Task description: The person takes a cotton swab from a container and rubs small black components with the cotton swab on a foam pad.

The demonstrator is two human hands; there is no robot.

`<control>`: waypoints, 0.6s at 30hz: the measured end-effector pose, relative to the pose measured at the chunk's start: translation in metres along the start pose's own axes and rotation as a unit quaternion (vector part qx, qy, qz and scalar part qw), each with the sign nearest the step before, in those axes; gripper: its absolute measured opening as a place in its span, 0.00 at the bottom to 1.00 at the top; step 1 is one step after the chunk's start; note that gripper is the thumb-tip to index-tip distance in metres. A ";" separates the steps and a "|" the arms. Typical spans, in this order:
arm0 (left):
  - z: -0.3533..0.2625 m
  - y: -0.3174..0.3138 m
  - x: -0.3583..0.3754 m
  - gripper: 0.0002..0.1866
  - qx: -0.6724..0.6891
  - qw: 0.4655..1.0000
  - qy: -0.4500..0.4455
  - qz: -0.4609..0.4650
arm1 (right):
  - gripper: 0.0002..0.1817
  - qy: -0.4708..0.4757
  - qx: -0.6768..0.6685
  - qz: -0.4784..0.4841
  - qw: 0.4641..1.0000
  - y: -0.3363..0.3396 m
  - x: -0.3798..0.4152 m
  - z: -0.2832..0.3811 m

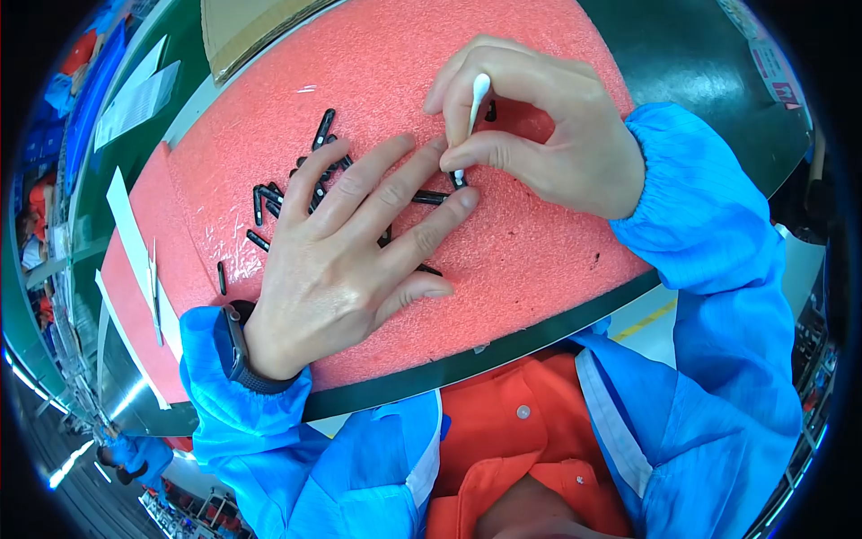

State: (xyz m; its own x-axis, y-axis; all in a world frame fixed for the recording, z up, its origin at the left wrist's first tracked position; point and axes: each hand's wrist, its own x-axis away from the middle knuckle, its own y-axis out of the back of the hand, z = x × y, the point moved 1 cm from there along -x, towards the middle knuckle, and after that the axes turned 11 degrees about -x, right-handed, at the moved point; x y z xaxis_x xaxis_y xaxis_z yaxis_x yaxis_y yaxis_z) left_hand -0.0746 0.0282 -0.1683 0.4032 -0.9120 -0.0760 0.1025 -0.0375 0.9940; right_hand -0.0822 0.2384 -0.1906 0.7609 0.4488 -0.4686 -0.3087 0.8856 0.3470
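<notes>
My left hand (346, 242) lies flat with fingers spread on a red foam mat (521, 260), pressing down on a scatter of several small black rod-shaped parts (269, 199). Its fingertips steady one black part (431, 197) lying near the swab's lower tip. My right hand (539, 126) pinches a white cotton swab (474, 108) between thumb and forefinger, the swab's lower tip touching a small black part (459, 179) just beyond my left fingertips. A dark watch (241, 355) sits on my left wrist. Both arms wear blue sleeves.
A cardboard piece (242, 27) lies at the mat's far edge. White paper strips (135, 242) and a thin tool (154, 287) rest at the mat's left side. The mat sits on a dark green bench (682, 45). Papers (135, 99) lie far left.
</notes>
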 end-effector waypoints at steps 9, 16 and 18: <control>0.003 -0.005 0.002 0.29 0.020 1.000 0.002 -0.006 | 0.09 0.048 0.027 0.025 0.998 -0.002 -0.003 0.000; 0.001 -0.004 0.000 0.29 0.007 1.000 0.000 -0.014 | 0.10 0.099 0.093 0.014 0.991 -0.003 0.001 0.005; 0.001 -0.002 0.001 0.29 -0.028 0.999 -0.003 -0.037 | 0.09 0.146 0.090 0.020 0.985 -0.009 0.004 0.002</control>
State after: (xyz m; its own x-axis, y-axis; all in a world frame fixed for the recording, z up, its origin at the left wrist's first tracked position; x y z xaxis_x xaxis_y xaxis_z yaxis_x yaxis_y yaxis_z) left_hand -0.0751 0.0271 -0.1701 0.3873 -0.9098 -0.1491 0.1823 -0.0830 0.9797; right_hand -0.0755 0.2322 -0.1938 0.5448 0.5220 -0.6562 -0.2093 0.8425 0.4965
